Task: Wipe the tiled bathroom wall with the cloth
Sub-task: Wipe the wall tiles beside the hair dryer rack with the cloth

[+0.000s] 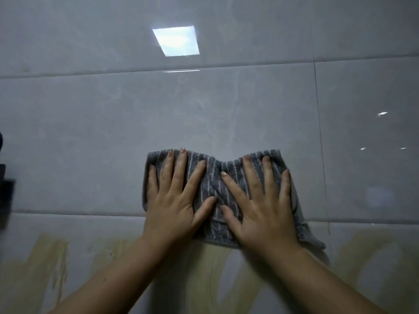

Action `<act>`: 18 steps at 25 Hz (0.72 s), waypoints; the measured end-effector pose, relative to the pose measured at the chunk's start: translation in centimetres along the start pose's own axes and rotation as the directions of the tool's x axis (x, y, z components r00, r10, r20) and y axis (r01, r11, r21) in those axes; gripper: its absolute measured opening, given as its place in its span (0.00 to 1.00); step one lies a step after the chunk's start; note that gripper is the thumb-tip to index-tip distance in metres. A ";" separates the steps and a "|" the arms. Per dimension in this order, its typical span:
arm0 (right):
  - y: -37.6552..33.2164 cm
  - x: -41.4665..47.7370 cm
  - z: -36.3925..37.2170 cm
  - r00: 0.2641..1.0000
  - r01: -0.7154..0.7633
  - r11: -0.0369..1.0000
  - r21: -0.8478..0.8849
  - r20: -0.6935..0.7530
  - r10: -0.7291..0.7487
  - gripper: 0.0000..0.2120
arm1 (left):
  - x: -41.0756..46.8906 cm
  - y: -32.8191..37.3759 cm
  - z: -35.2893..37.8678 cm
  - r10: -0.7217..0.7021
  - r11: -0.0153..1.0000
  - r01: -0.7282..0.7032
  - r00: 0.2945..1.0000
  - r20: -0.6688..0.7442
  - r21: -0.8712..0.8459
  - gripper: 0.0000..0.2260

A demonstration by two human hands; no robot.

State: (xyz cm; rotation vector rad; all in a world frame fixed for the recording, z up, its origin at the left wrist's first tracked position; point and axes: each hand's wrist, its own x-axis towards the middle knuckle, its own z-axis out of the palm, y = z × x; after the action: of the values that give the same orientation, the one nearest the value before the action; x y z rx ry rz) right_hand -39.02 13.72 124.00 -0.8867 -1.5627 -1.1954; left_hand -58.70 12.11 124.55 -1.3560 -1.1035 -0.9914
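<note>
Grey glossy tile makes up the one wall (90, 132), with yellowish smears (45, 268) below its lower grout line (68, 213). One striped cloth (213, 177) lies flat across that line, long axis sideways. Two hands, the left hand (174, 207) and the right hand (265, 211), press it side by side and equally near, fingers spread straight and gripping nothing.

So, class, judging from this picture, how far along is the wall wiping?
Done, apparently: the upper tiles look glossy and smear-free. In hand: the left hand and right hand press the striped cloth flat against the wall, fingers spread. Left: yellowish smears on the bottom tile row, below the cloth.
</note>
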 end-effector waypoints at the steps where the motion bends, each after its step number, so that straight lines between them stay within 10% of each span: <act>1: 1.1 0.1 -0.2 1.000 0.003 1.000 -0.019 0.001 -0.003 0.30 | 0.8 0.6 0.1 0.013 1.000 -0.013 1.000 0.007 0.000 0.31; 9: 6.7 10.9 -1.5 0.971 -0.224 0.973 -0.058 0.068 0.228 0.33 | 13.1 1.2 -0.5 -0.094 0.993 0.098 0.993 0.073 -0.061 0.33; 18: 4.9 -2.1 -1.0 0.983 -0.183 0.981 -0.061 -0.005 0.183 0.32 | 1.1 5.8 0.6 0.039 0.998 -0.040 0.999 -0.010 -0.046 0.30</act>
State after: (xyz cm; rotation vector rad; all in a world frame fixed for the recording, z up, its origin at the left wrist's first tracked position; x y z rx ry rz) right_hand -33.69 14.04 123.45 -1.0476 -1.4183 -1.1161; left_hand -52.86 12.82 124.23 -1.4040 -1.0487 -0.9992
